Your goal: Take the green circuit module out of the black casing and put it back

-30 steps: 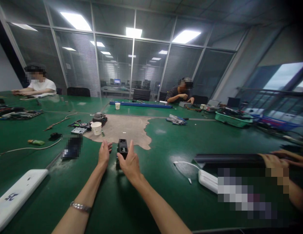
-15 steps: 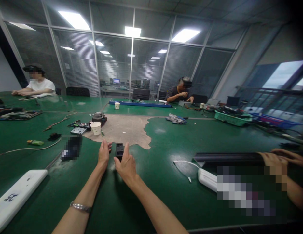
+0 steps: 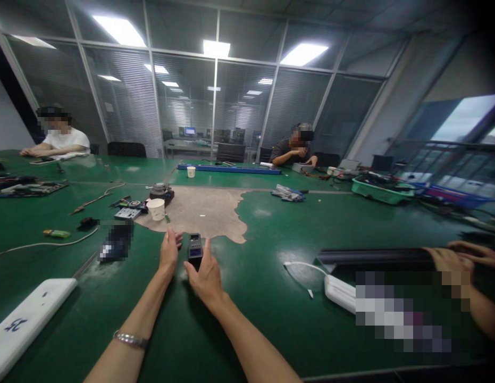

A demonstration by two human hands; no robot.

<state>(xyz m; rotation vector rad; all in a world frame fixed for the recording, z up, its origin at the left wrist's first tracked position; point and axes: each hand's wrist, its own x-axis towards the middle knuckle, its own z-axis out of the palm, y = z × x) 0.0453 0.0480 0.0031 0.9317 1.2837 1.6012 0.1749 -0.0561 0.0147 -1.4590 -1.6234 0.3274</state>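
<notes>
Near the middle of the green table [image 3: 271, 308] is a small black box-shaped device [image 3: 195, 247] with a grey panel and a bluish, screen-like patch; its exact kind is unclear. My right hand [image 3: 207, 274] holds it between thumb and index finger, thumb at the near left, index finger along the right side. To its left, my left hand [image 3: 170, 251] rests on edge with the fingers extended and nothing in it, a small gap away from the device. A white paper cup [image 3: 156, 209] stands beyond my left hand on a brown sheet [image 3: 207, 210].
A long white numbered bar [image 3: 35, 324] lies at near left. Electronic parts [image 3: 129, 213] sit by the cup, gloves [image 3: 287, 193] farther right. Another person's hand [image 3: 449, 263] rests on a black bar [image 3: 375, 258] at right, near a white power strip [image 3: 338, 292]. A green basket [image 3: 383, 190] stands behind.
The device has tilted slightly in my right hand, and its bluish patch now shows more clearly. My right hand has shifted very slightly; my left hand has stayed still.
</notes>
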